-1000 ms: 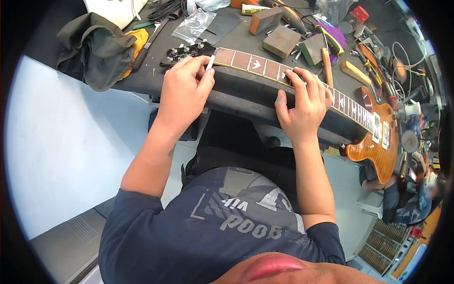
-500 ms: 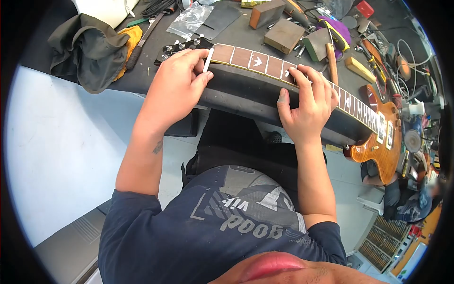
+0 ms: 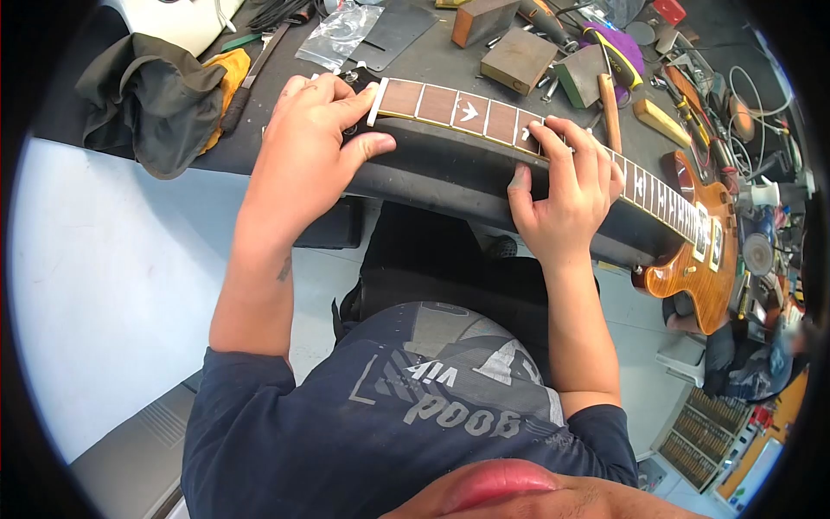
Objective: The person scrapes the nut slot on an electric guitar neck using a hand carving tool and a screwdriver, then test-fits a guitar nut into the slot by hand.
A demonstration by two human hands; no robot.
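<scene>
An electric guitar lies across the bench edge, with its amber wood body (image 3: pixel 692 277) at the right and its neck toward the left. The brown fretboard (image 3: pixel 435 102) has bird-shaped inlays and metal frets. My left hand (image 3: pixel 307 143) lies over the headstock, which it mostly hides. Its index fingertip touches the white nut (image 3: pixel 375 102), which overhangs the near edge of the neck. The left thumb sticks out below the nut, apart from it. My right hand (image 3: pixel 566 195) lies across the neck, fingers curled onto the fretboard and thumb on the near side.
Behind the neck are wooden blocks (image 3: pixel 519 60), a hammer-like wooden handle (image 3: pixel 609 112) and a purple cloth (image 3: pixel 627 48). A clear plastic bag (image 3: pixel 339 36) and a dark cloth (image 3: pixel 151 95) lie at the left. Another person's dark clothing (image 3: pixel 748 363) shows at far right.
My left hand has shifted left over the headstock, and its thumb has come off the nut and stretched out. The right hand keeps its place on the neck.
</scene>
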